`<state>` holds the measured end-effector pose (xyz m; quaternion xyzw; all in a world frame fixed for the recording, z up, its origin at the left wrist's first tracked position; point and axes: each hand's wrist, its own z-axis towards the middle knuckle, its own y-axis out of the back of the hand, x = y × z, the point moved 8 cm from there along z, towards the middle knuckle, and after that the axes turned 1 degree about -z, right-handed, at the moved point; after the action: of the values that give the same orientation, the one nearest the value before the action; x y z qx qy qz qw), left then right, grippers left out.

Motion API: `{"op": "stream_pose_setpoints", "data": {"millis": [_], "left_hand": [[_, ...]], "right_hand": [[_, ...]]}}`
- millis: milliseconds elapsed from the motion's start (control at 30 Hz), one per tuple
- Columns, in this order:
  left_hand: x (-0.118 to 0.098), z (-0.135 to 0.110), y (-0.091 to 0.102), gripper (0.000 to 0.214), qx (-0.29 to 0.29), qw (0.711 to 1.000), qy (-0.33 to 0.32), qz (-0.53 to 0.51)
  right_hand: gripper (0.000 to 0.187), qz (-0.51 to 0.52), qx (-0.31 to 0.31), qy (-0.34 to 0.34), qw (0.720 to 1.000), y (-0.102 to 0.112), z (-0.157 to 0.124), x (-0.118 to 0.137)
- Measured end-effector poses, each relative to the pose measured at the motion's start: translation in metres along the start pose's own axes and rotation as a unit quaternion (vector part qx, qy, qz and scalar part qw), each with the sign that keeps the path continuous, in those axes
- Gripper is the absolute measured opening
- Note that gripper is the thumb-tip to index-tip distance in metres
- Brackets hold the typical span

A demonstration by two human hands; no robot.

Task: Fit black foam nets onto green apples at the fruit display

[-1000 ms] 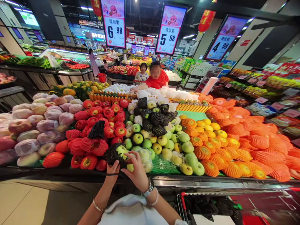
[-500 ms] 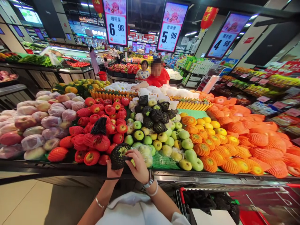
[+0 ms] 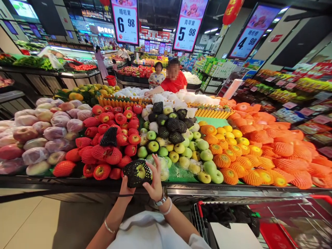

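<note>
Clasping a black-netted apple [image 3: 140, 172] in the left hand [image 3: 126, 187], with the right hand [image 3: 156, 186] splayed at its three o'clock, near red apples [image 3: 113, 156] at eleven and green apples [image 3: 204, 154] at two.

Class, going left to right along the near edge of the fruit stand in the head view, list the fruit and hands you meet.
Plastic-wrapped apples, red-netted fruit, black-netted fruit in the left hand, right hand, green apples, oranges in orange nets, larger salmon-netted fruit.
</note>
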<state>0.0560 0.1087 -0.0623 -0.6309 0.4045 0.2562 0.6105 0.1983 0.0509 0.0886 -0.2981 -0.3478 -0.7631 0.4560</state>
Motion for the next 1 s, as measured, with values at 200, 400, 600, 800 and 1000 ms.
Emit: {"op": "stream_pose_setpoints", "data": {"millis": [200,400,600,800,1000], "left_hand": [[0.013,-0.006,-0.013,0.042,-0.056,0.991,0.071,-0.1],[0.012,-0.018,-0.022,0.032,-0.11,0.967,0.158,-0.169],[0.014,-0.028,-0.022,0.027,-0.167,0.94,0.203,-0.217],[0.004,-0.028,-0.035,0.036,-0.133,0.926,0.168,-0.31],[0.006,-0.022,-0.031,0.039,-0.084,0.93,0.189,-0.304]], "right_hand": [[0.058,0.032,0.118,-0.021,0.992,-0.018,0.003,-0.001],[0.036,0.031,0.089,-0.054,0.994,-0.027,-0.01,-0.005],[0.029,0.031,0.062,-0.045,0.997,-0.041,-0.029,-0.016],[0.026,0.038,0.045,-0.029,0.998,-0.045,-0.034,-0.017],[0.027,0.105,0.049,-0.057,0.992,-0.041,-0.032,-0.013]]}}
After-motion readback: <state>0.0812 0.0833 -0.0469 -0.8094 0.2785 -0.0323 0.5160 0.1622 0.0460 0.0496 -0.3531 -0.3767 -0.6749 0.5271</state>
